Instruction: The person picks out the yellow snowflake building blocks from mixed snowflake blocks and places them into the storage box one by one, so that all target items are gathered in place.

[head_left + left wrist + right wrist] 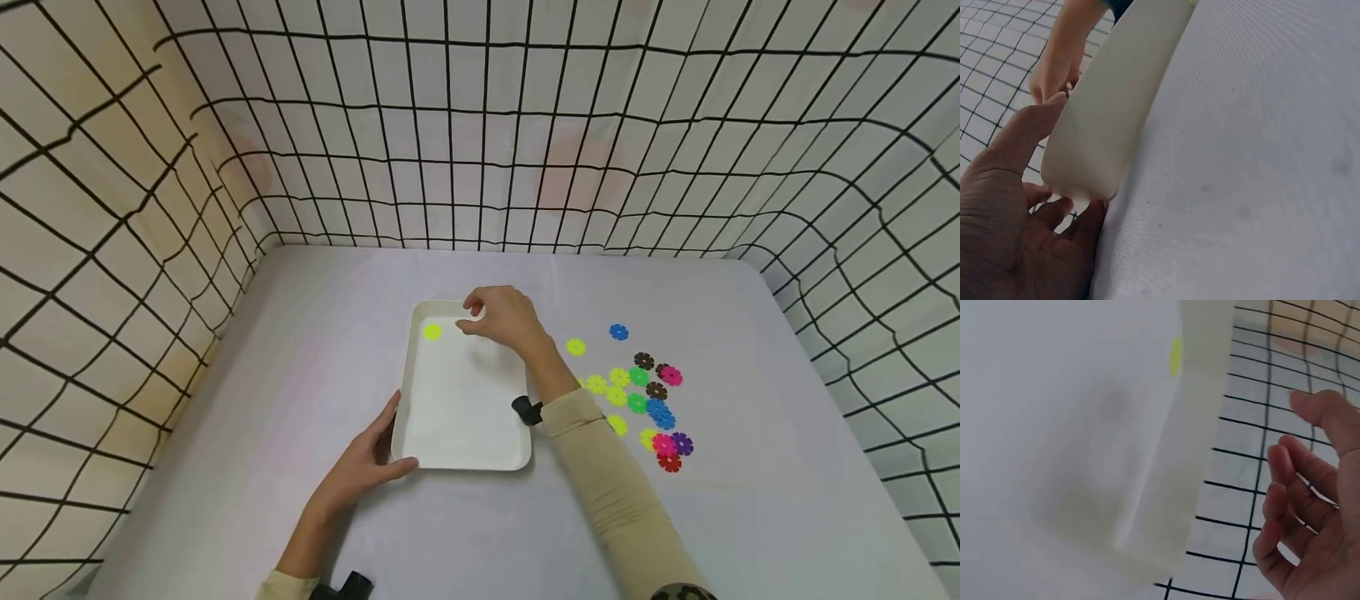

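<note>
A white rectangular tray [461,400] lies on the table. At its near left corner, my left hand [367,462] grips the tray, thumb at the rim and fingers against the side; the left wrist view shows this hand [1029,194] around the tray's edge [1110,106]. My right hand [506,321] hovers over the far right part of the tray. In the right wrist view its bent fingers [1282,500] and thumb stand apart, with nothing between them. One yellow flower-shaped disc [432,332] lies in the tray's far left corner.
Right of the tray, several flower-shaped discs lie scattered and partly overlapping: yellow [576,347], blue [618,332], green [637,403], brown [643,361], pink [671,376], purple [682,443] and red [669,462]. The right forearm covers part of that area. Black wire mesh [487,158] surrounds the white table [300,333].
</note>
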{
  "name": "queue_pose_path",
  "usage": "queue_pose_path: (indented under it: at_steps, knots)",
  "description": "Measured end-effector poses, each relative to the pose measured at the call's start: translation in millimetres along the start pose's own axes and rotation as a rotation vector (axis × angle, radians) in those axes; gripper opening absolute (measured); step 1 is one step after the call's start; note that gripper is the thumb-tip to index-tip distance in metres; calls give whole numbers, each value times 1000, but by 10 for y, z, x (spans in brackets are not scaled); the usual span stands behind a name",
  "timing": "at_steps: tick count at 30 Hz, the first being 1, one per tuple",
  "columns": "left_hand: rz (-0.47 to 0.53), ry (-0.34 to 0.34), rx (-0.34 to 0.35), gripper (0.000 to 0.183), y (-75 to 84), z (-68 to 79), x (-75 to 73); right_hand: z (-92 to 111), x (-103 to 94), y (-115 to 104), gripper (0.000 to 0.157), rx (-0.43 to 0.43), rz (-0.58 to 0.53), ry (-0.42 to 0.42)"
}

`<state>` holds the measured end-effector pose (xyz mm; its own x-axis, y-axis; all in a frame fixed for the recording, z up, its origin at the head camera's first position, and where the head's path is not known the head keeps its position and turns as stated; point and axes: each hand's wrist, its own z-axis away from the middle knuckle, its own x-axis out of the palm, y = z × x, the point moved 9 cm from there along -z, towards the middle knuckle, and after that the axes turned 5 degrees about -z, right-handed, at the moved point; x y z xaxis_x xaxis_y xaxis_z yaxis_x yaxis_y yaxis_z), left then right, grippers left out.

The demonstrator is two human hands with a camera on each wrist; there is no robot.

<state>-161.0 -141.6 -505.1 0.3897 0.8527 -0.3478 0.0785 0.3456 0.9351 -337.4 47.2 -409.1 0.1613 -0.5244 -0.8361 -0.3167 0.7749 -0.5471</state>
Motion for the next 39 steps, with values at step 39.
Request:
queue_pose_path:
  at_steps: [39]
  knots:
    - [-26, 8, 9, 102, 22, 1, -12, 816, -540, 1533, 40, 314, -59, 114]
